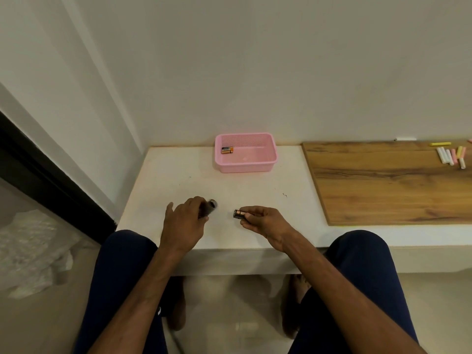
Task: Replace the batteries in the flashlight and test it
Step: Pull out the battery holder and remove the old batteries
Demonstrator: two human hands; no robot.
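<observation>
My left hand [185, 221] grips a small dark flashlight [208, 208] just above the white ledge [178, 180]; its open end points up and to the right. My right hand [265, 221] pinches black and copper batteries [238, 214] by one end, their free ends aimed left toward the flashlight, a short gap apart. How many batteries it holds is unclear. In the back left corner of the pink basket [270, 162] lie two more black and copper batteries [227, 150].
A wooden board [383, 182] covers the ledge to the right, with several coloured chalk sticks [452, 155] near its far end. The wall stands right behind the basket. My knees sit at the ledge's front edge. Crumpled white plastic [33, 251] lies on the floor at left.
</observation>
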